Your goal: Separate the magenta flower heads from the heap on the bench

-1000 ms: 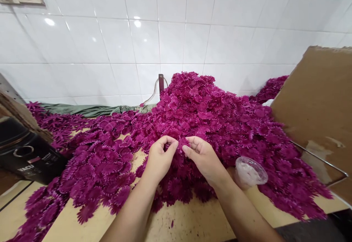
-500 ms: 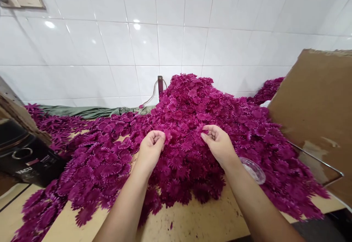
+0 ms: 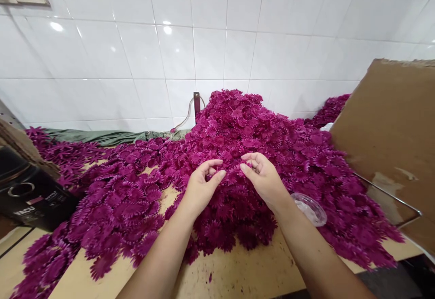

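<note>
Both hands have closed in on the near slope of the heaped pile of magenta fabric daisies (image 3: 272, 131). Left hand (image 3: 200, 186) and right hand (image 3: 267, 179) each narrowly pinch one magenta fabric flower (image 3: 231, 171), which lies crosswise between them, equally near both.

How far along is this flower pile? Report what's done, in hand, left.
Done, perhaps: a flatter spread of purple flower heads lies left of the hands. In hand: left hand and right hand pick at the front of the tall heap. Left: that heap, against the tiled wall, looks largely untouched.
</note>
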A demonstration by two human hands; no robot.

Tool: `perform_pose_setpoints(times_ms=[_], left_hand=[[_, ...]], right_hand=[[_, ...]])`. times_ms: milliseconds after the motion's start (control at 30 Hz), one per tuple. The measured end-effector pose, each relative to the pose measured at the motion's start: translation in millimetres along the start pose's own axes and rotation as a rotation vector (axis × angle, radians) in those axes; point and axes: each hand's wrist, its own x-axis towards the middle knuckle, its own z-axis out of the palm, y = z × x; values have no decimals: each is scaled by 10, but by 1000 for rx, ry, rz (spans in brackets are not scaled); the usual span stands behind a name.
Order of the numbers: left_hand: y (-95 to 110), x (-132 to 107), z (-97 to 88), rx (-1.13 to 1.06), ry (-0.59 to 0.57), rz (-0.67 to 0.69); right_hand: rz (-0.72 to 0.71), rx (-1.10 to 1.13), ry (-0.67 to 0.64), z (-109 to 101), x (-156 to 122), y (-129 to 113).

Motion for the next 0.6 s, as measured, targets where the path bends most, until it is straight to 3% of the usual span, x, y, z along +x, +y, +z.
perform_pose_setpoints(times_ms=[133,267,433,533,600], left_hand=[[7,62,124,161,-63,96],[-31,189,41,234,77,95],[-38,352,-69,257,156,24],[22,393,-50,173,140,-64],[63,384,-49,86,66,-105]], right_hand=[[6,22,-36,71,11,-22],[-53,-74,72,-87,119,21],[-154,-532,258,-387,260,115],[-272,-758,311,-364,215,123],[-333,-785,284,-274,142,96]])
